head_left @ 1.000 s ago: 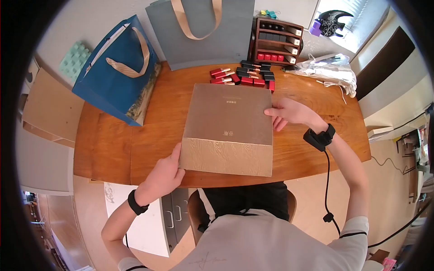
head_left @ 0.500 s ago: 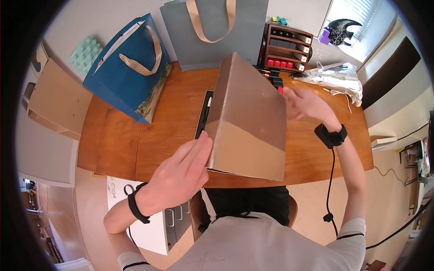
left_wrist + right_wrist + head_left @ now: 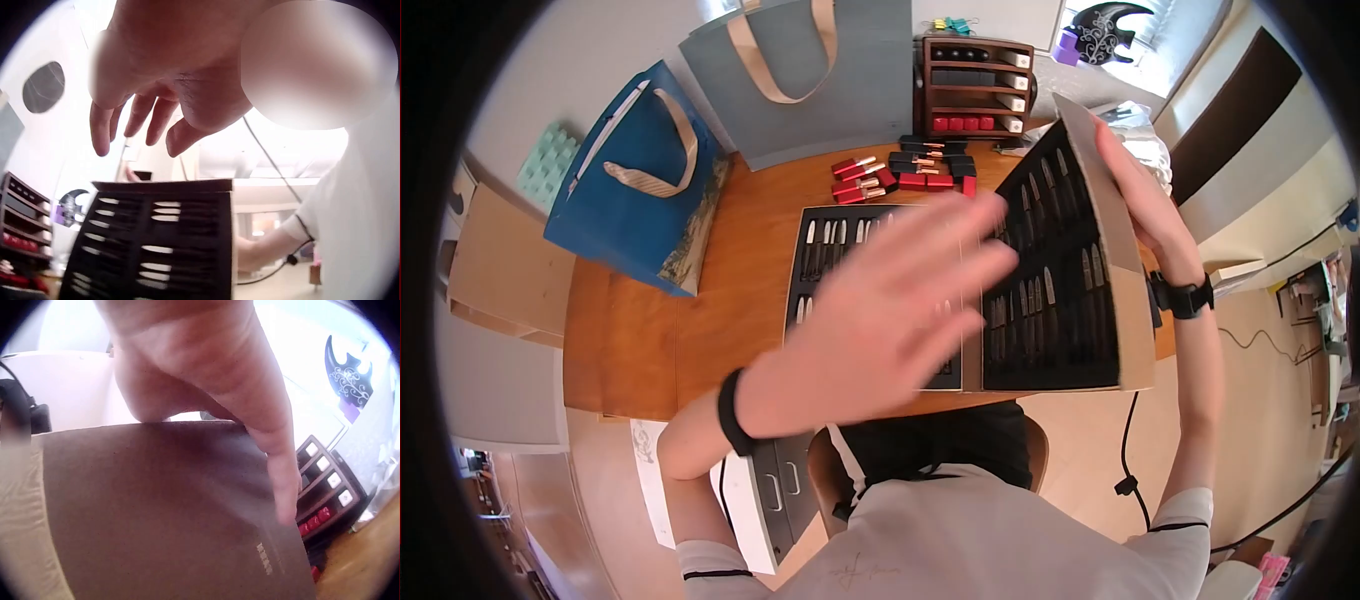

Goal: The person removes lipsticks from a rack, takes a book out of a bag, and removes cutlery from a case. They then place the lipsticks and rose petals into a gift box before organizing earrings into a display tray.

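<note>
A flat brown box (image 3: 970,365) lies opened like a book on the table. Its lid (image 3: 1065,270) stands tilted up on the right, lined with black and holding rows of slender dark pieces with silver, blade-like tips. Similar pieces fill the base (image 3: 825,240). My left hand (image 3: 880,300), blurred, is spread over the base with fingers pointing at the lid; it holds nothing and hides much of the base. My right hand (image 3: 1140,190) rests against the lid's outer side, a straight finger (image 3: 284,487) lying along the brown cover (image 3: 156,506).
Red and black lipstick tubes (image 3: 865,180) lie behind the box, before a wooden rack (image 3: 975,85). A blue paper bag (image 3: 640,180) stands left and a grey one (image 3: 820,100) at the back. Crumpled silvery material (image 3: 1135,130) lies at the back right.
The closed box was tipped up, and now its lid is swung open to the right. My left hand has moved from its left edge over the base; my right hand now supports the lid.
</note>
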The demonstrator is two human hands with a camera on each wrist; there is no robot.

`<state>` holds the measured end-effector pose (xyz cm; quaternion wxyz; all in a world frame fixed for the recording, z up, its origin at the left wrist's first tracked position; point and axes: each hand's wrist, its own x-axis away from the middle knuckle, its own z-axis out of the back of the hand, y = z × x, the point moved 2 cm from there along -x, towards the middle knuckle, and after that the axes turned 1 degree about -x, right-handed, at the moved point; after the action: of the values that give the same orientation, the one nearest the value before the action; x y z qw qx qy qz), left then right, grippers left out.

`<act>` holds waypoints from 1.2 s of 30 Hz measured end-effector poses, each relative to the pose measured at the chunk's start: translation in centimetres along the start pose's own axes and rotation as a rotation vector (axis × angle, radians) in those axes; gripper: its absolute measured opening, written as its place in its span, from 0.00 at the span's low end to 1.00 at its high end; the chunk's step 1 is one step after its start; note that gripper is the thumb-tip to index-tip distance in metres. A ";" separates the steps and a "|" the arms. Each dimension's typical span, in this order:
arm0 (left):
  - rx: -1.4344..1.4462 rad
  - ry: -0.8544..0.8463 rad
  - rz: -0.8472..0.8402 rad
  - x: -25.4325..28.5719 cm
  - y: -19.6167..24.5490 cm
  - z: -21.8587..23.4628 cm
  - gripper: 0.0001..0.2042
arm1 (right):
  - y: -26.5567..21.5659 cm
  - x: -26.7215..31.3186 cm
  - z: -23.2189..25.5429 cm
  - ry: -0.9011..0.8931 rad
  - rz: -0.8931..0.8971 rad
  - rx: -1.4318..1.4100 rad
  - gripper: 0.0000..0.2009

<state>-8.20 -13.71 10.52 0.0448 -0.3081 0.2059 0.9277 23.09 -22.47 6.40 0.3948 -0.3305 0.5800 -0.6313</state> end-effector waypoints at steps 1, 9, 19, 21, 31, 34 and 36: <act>-0.077 0.010 0.074 0.0 -1.6 0.7 0.19 | 0.8 0.6 1.8 0.023 0.004 0.056 0.45; -0.296 -0.130 0.700 7.9 -17.5 2.9 0.15 | 3.8 5.4 7.8 0.146 -0.297 0.311 0.27; -0.279 -0.185 0.697 11.0 -21.0 0.6 0.20 | 13.1 4.3 11.9 -0.026 -0.384 0.870 0.19; -0.249 -0.176 0.673 11.4 -20.6 0.8 0.19 | 13.3 3.8 11.7 0.005 -0.339 0.938 0.18; -0.225 -0.290 0.533 12.8 -13.4 1.4 0.25 | 6.1 -0.7 1.7 0.081 0.378 1.058 0.16; -0.242 -0.304 0.487 13.3 -13.6 1.0 0.26 | 4.4 -1.4 -6.9 -0.259 0.567 1.068 0.32; -0.268 -0.287 0.492 12.9 -13.2 0.7 0.26 | 5.3 -2.4 -11.3 -0.451 0.723 1.118 0.44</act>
<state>-16.23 -1.94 -1.31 -0.1935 -0.1179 0.1415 0.9637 14.90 -15.12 -0.04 0.8013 0.0128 0.1463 -0.5800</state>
